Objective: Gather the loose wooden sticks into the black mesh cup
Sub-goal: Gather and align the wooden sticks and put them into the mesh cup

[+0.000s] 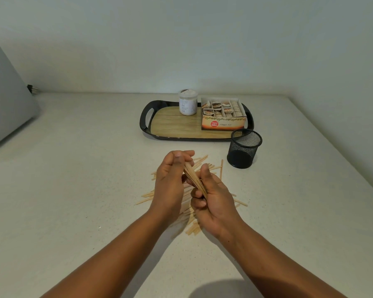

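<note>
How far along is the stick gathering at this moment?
Done: nothing visible; the black mesh cup stands upright beside the tray and looks empty. In hand: the left hand and right hand together grip a bundle of flat wooden sticks. Left: many loose wooden sticks lie scattered on the white counter beneath the hands.

Pale speckled desk (73, 190) against a plain white wall (181, 39); soft, dim light; grey slanted panel (4, 93) at far left.

We read "Ginger Tea" on the front of the tea box (223, 124), far beyond our grip on the sticks; its red badge is illegible.
</note>
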Motion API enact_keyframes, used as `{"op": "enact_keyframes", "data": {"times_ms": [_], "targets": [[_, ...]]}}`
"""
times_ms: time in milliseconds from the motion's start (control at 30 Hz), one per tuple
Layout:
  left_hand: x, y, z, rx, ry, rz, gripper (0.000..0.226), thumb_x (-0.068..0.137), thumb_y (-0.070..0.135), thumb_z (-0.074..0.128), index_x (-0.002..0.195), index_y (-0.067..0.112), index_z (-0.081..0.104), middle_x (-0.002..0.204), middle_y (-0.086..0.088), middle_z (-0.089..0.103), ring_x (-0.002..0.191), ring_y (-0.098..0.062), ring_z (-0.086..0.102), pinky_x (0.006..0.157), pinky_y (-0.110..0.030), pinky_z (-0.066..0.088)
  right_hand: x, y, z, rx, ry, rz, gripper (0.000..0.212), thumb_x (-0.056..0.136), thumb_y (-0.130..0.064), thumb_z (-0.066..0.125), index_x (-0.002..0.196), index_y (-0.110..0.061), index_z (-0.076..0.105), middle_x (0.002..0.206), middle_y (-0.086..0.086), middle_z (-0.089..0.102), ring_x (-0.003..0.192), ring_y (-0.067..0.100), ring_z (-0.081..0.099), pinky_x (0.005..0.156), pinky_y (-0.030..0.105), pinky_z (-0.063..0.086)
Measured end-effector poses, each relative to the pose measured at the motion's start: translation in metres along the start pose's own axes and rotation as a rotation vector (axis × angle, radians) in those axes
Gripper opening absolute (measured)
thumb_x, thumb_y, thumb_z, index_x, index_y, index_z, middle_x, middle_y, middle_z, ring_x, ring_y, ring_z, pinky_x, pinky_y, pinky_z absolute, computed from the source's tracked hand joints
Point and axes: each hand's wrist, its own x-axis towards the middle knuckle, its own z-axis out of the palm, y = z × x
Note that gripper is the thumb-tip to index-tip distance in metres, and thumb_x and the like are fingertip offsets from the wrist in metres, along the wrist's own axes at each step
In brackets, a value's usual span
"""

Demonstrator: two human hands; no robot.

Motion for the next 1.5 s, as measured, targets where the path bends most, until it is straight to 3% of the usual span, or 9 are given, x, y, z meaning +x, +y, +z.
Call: {"op": "enact_keyframes", "data": {"times_ms": [100, 300, 433, 567, 667, 933, 1267, 1400, 1500], "targets": [[0.004, 0.004, -0.006, 0.01, 0.008, -0.047, 0.03, 0.106, 0.024, 0.047, 0.096, 0.02, 0.076, 0.097, 0.001, 0.074, 0.085, -0.013, 0.065, 0.078, -0.037, 0.051, 0.001, -0.001, 0.0, 0.036, -0.008, -0.019, 0.045, 0.068, -0.032, 0.089, 0.101, -0.007, 0.07, 0.093, 0.011, 0.071, 0.052, 0.007, 0.052, 0.039, 0.016, 0.039], [0.011, 0.01, -0.015, 0.067, -0.043, -0.088, 0.028, 0.107, 0.035, 0.044, 0.122, 0.036, 0.068, 0.103, 0.001, 0.078, 0.084, -0.01, 0.072, 0.068, -0.026, 0.054, 0.001, -0.006, -0.001, -0.018, 0.004, -0.078, 0.017, 0.073, -0.018, 0.086, 0.083, -0.011, 0.074, 0.087, 0.01, 0.071, 0.051, 0.007, 0.048, 0.038, 0.016, 0.038], [0.013, 0.01, -0.025, 0.309, -0.04, 0.094, 0.04, 0.105, 0.054, 0.038, 0.117, 0.036, 0.072, 0.106, 0.014, 0.077, 0.098, -0.005, 0.071, 0.079, -0.026, 0.055, 0.001, -0.01, -0.002, -0.072, 0.019, -0.124, 0.007, 0.075, -0.02, 0.085, 0.073, -0.018, 0.078, 0.084, 0.007, 0.072, 0.051, 0.006, 0.05, 0.039, 0.016, 0.038], [0.004, 0.001, -0.026, 0.488, -0.146, 0.107, 0.055, 0.1, 0.063, 0.035, 0.134, 0.032, 0.065, 0.123, 0.017, 0.072, 0.115, -0.001, 0.065, 0.1, -0.037, 0.054, 0.001, -0.01, 0.0, -0.124, 0.026, -0.128, 0.006, 0.075, -0.021, 0.085, 0.076, -0.019, 0.08, 0.08, 0.004, 0.071, 0.053, 0.007, 0.053, 0.041, 0.017, 0.04], [0.005, 0.001, -0.028, 0.522, -0.195, 0.099, 0.046, 0.102, 0.051, 0.05, 0.14, 0.027, 0.06, 0.128, 0.012, 0.07, 0.117, 0.0, 0.065, 0.103, -0.034, 0.053, 0.002, -0.009, -0.002, -0.129, 0.023, -0.124, 0.008, 0.073, -0.02, 0.086, 0.079, -0.018, 0.081, 0.083, 0.005, 0.073, 0.052, 0.006, 0.052, 0.04, 0.016, 0.039], [0.02, 0.016, -0.037, 0.481, -0.399, 0.003, 0.015, 0.1, 0.015, 0.063, 0.111, 0.019, 0.073, 0.094, 0.005, 0.078, 0.088, -0.009, 0.075, 0.071, -0.017, 0.056, 0.004, -0.017, -0.011, -0.151, -0.042, -0.062, 0.016, 0.072, -0.017, 0.087, 0.086, -0.012, 0.079, 0.1, 0.014, 0.074, 0.056, 0.007, 0.054, 0.042, 0.016, 0.041], [0.031, 0.025, -0.043, 0.38, -0.445, -0.072, 0.015, 0.089, 0.005, 0.074, 0.101, 0.014, 0.077, 0.094, -0.007, 0.079, 0.088, -0.023, 0.077, 0.078, -0.028, 0.061, 0.01, -0.021, -0.015, -0.252, -0.108, -0.175, 0.013, 0.071, -0.017, 0.086, 0.08, -0.012, 0.079, 0.084, 0.017, 0.068, 0.059, 0.011, 0.057, 0.048, 0.019, 0.046], [0.035, 0.026, -0.042, 0.486, -0.355, -0.024, 0.012, 0.09, 0.005, 0.073, 0.092, 0.016, 0.078, 0.083, -0.004, 0.078, 0.079, -0.017, 0.076, 0.072, -0.025, 0.06, 0.015, -0.023, -0.024, -0.468, -0.117, -0.326, 0.011, 0.084, -0.031, 0.079, 0.09, -0.021, 0.08, 0.082, 0.007, 0.073, 0.07, 0.018, 0.066, 0.06, 0.023, 0.054], [0.041, 0.026, -0.042, 0.689, -0.193, 0.06, 0.015, 0.092, 0.007, 0.072, 0.091, 0.022, 0.077, 0.08, 0.005, 0.077, 0.077, -0.007, 0.074, 0.076, -0.024, 0.06, 0.027, -0.023, -0.039, -0.935, 0.106, -0.536, 0.021, 0.106, -0.036, 0.057, 0.111, -0.029, 0.076, 0.107, -0.012, 0.076, 0.1, 0.009, 0.071, 0.084, 0.026, 0.058]]}}
